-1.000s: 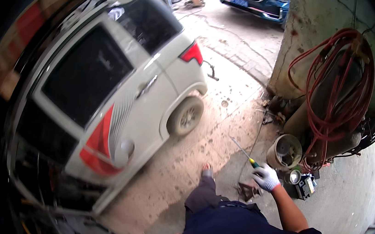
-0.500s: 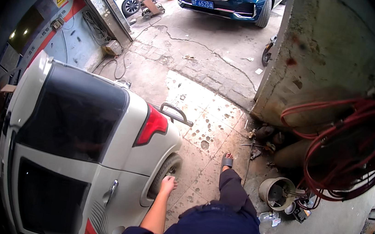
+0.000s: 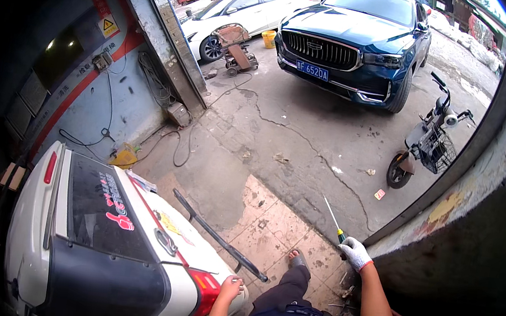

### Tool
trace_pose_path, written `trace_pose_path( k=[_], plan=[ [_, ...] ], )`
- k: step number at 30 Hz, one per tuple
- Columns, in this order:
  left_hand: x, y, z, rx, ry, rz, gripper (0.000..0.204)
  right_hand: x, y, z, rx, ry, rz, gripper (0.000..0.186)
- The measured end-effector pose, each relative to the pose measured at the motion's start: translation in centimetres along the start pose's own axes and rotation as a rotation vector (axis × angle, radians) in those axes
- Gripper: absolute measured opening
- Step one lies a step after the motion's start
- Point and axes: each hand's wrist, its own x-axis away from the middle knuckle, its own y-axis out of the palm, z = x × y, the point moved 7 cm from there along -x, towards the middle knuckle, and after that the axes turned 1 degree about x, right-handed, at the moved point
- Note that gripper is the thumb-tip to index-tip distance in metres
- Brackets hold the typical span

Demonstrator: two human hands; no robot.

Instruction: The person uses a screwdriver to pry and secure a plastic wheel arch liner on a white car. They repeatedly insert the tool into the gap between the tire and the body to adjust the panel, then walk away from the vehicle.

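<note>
My right hand, in a white knitted glove, is wrapped round the green and yellow handle of a screwdriver. Its long thin shaft points up and away to the left. My left hand is bare, with its fingers curled in beside the red tail light of a white car. Whether anything small lies in those fingers cannot be made out. A black tubular bar sticks out behind the car, just beyond my left hand.
A blue car and a white car stand outside the doorway. An electric scooter is parked at the right, past the wall. A cable and a wheeled machine lie to the left. The tiled floor is stained.
I have stepped forward along the white car toward its rear, and the view has lifted to the doorway. My right hand with the screwdriver has come into view. My left hand stays curled.
</note>
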Motion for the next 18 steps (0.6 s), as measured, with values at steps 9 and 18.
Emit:
trace_pose_path(
  k=[9,18],
  plan=[
    [-24.1,4.6,19.4,-0.111,0.089,-0.099,0.033,-14.4,-9.5,11.2,0.719,0.514,-0.315,0.028],
    [-44.5,-2.4,32.0,0.398,-0.08,0.208,0.032,-35.3,-6.2,10.0,0.53,0.89,-0.199,0.045]
  ],
)
